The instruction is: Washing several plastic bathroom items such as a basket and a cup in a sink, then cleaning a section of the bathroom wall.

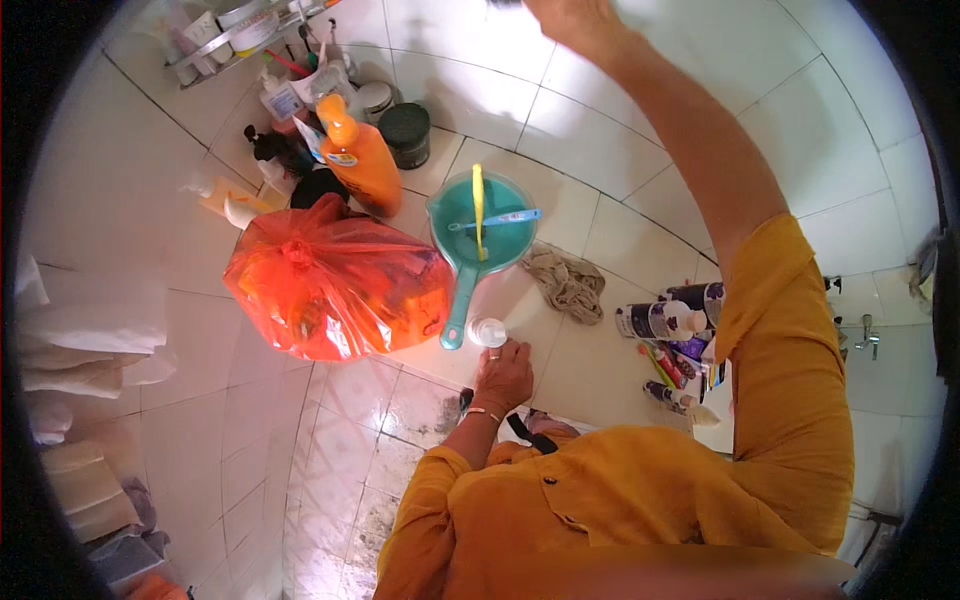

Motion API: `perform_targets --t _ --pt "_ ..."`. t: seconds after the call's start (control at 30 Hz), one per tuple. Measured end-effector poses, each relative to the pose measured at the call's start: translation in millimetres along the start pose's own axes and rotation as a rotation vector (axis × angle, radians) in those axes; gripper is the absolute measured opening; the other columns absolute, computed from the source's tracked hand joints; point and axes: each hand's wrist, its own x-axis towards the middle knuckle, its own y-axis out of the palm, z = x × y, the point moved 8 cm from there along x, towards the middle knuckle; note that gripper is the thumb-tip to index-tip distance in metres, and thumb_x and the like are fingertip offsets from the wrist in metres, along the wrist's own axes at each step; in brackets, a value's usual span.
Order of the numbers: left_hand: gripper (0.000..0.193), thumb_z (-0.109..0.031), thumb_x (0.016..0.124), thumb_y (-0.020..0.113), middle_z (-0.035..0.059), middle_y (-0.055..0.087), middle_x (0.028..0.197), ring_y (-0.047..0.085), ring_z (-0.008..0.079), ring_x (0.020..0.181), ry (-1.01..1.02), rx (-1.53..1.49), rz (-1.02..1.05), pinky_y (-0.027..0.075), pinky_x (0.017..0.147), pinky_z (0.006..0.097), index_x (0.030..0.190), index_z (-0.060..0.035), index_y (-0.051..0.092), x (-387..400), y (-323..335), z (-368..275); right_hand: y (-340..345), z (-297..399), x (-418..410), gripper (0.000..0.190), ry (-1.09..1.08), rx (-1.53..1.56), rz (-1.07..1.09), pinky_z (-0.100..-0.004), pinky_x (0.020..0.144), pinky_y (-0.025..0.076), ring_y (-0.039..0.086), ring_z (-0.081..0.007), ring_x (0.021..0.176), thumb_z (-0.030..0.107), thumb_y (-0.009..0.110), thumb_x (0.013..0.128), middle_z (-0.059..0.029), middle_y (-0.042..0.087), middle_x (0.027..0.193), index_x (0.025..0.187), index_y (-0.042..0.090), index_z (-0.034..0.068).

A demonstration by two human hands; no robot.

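My left hand point(505, 379) rests on the tiled ledge point(450, 367), its fingers at a small white-capped bottle or jar point(487, 331); whether they grip it cannot be told. My right hand point(577, 26) is raised to the tiled wall at the top edge, where a dark thing at its fingers is cut off by the frame. A green plastic dipper point(465, 292) lies near my left hand, with a yellow toothbrush point(478, 202) and a blue toothbrush point(510, 217) crossed over its bowl. Left of it sits a knotted red plastic bag point(330, 289), filled with things.
A crumpled brown cloth point(568, 283) lies right of the dipper. Behind the bag stand an orange pump bottle point(364, 161) and a dark lidded jar point(406, 135). Bottles point(652, 321) and tubes gather by my right sleeve. A metal wall shelf point(232, 41) and a tap point(867, 337) are farther out.
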Motion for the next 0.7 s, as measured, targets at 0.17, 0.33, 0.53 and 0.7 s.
perform_targets --t 0.17,0.33,0.53,0.7 --pt "0.026 -0.021 0.071 0.056 0.0065 0.053 0.092 0.053 0.0241 0.091 0.079 0.004 -0.088 0.039 0.076 0.0408 0.095 -0.0098 0.053 8.4 -5.2 -7.9 74.6 12.3 -96.2 0.037 -0.122 0.178 0.054 -0.039 0.096 0.037 0.048 -0.0219 0.111 0.005 0.053 0.075 -0.0066 0.058 0.106 0.111 0.055 0.001" --pt "0.027 -0.02 0.071 0.056 0.0065 0.053 0.094 0.053 0.0236 0.093 0.064 0.028 -0.044 0.039 0.076 0.042 0.096 -0.0092 0.053 11.6 -1.4 -10.2 125.9 53.5 -242.0 0.044 -0.372 0.153 0.475 -0.0395 0.1 0.033 0.048 -0.0213 0.111 0.003 0.055 0.074 -0.0071 0.054 0.113 0.117 0.05 0.004" --pt "0.026 -0.02 0.072 0.055 0.006 0.054 0.096 0.053 0.0229 0.094 0.021 0.042 0.007 0.04 0.075 0.0438 0.095 -0.0091 0.053 8.4 1.0 -8.3 74.9 10.6 -36.9 0.043 -0.125 0.021 0.021 -0.0399 0.093 0.037 0.048 -0.0183 0.11 0.004 0.054 0.074 -0.004 0.053 0.117 0.117 0.051 0.004" --pt "0.022 -0.019 0.073 0.055 0.0054 0.055 0.095 0.055 0.0232 0.091 0.054 -0.012 -0.043 0.041 0.073 0.0431 0.093 -0.0098 0.053 9.0 -5.2 -9.0 98.0 35.2 -11.9 0.044 0.032 0.077 0.131 -0.0379 0.097 0.035 0.046 -0.0171 0.112 0.005 0.054 0.073 -0.0013 0.052 0.12 0.117 0.052 0.006"
